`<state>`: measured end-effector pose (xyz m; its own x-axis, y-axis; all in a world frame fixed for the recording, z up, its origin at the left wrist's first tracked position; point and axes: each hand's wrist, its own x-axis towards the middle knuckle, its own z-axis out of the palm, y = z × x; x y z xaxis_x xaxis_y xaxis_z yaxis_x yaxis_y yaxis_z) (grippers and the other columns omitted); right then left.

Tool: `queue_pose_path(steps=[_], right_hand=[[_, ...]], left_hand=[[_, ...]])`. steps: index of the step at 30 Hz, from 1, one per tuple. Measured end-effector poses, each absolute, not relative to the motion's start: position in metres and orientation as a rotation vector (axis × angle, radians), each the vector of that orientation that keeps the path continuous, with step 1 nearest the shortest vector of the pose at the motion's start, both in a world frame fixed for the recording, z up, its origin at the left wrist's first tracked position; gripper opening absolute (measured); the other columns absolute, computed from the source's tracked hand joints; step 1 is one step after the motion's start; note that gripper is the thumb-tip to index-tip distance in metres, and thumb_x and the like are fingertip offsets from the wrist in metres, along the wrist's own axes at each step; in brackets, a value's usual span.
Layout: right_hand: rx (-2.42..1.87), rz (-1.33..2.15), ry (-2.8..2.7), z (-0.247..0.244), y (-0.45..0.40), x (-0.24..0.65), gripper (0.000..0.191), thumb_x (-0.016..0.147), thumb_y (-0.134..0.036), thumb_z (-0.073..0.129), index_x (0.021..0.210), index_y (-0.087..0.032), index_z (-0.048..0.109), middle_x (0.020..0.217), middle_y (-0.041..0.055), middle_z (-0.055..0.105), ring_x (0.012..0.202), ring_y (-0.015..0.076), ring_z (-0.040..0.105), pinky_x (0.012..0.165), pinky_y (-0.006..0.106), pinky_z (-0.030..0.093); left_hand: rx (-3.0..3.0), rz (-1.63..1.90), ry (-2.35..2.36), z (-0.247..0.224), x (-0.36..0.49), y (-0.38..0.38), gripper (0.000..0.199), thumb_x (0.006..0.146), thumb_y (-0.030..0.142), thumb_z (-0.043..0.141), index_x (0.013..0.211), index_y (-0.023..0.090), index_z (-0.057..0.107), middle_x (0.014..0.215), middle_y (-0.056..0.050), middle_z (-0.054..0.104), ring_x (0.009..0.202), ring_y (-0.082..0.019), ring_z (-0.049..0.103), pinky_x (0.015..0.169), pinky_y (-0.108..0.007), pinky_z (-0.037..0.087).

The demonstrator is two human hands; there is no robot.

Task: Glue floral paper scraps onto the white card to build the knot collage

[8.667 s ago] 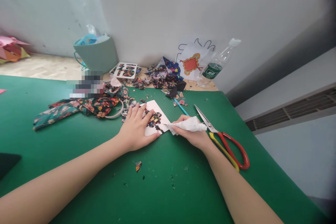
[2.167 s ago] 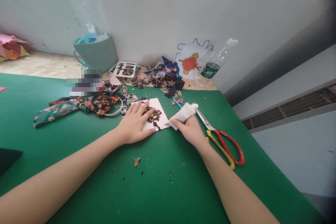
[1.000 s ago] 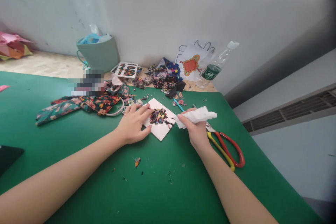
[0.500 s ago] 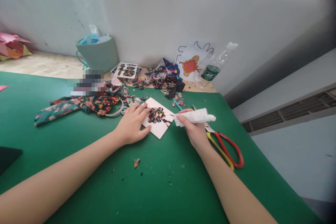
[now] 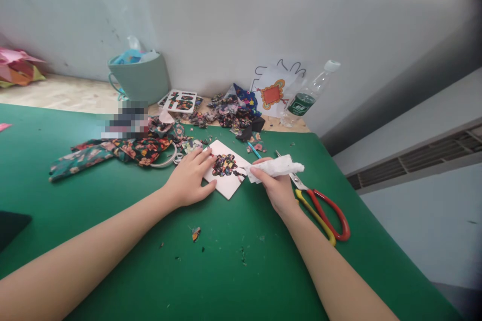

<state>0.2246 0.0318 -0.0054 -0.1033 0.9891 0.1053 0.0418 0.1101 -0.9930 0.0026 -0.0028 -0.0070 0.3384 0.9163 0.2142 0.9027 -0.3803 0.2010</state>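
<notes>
My left hand (image 5: pixel 193 176) lies with its fingers spread on the left side of a white card (image 5: pixel 227 191). The card carries a tree-like picture (image 5: pixel 225 165) made of dark, multicoloured fabric scraps. In my right hand (image 5: pixel 276 188) is a white tube wrapped in crumpled tissue (image 5: pixel 280 166), gripped between thumb and fingers. Its left end is at the card's right corner, by the dark trunk of the picture; whether it touches the card I cannot tell. Scissors (image 5: pixel 327 215) with one red and one yellow handle lie just right of my right hand, their blades partly hidden behind it.
Floral fabric (image 5: pixel 131 150) lies on the left of the green table (image 5: pixel 150 271), near a pale ring (image 5: pixel 165 158). Behind are a green mug-shaped bin (image 5: pixel 141 77), finished cards (image 5: pixel 181 100), a scrap pile (image 5: pixel 237 108) and a plastic bottle (image 5: pixel 303 100). Small scraps (image 5: pixel 196 233) lie in front.
My right hand has shifted slightly left with the white tube, bringing its end to the card's corner. The left hand and the card have stayed in place.
</notes>
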Motion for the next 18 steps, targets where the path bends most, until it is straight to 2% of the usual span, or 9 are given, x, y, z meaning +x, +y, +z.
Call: queue_pose_path(steps=[5,9,18], right_hand=[[-1.133,1.162,-1.374,-0.0083,0.032,0.2245,0.019,0.065,-0.031,0.068,0.077,-0.02,0.059,0.067,-0.0012,0.056,0.062,0.0144,0.051,0.059,0.027,0.039],[-1.145,1.163,-1.375,-0.0096,0.0325,0.2241,0.02,0.065,-0.032,0.068,0.076,-0.019,0.059,0.069,-0.0002,0.057,0.065,0.0154,0.052,0.061,0.028,0.04],[-1.143,1.18,-1.366,-0.0093,0.0326,0.2234,0.019,0.065,-0.032,0.067,0.076,-0.019,0.058,0.069,-0.0002,0.057,0.065,0.0148,0.052,0.06,0.027,0.039]], left_hand=[[2.521,0.439,1.731,-0.006,0.0031,-0.0032,0.06,0.077,0.042,0.045,0.131,0.017,0.034,0.137,-0.009,0.031,0.125,-0.031,0.025,0.103,-0.046,0.022],[2.527,0.437,1.717,-0.0066,0.0024,-0.0036,0.057,0.077,0.043,0.047,0.129,0.021,0.037,0.138,-0.007,0.03,0.125,-0.033,0.024,0.102,-0.048,0.022],[2.537,0.405,1.75,-0.0095,0.0038,-0.0033,0.061,0.078,0.044,0.043,0.131,0.015,0.033,0.138,-0.009,0.03,0.126,-0.031,0.024,0.104,-0.045,0.02]])
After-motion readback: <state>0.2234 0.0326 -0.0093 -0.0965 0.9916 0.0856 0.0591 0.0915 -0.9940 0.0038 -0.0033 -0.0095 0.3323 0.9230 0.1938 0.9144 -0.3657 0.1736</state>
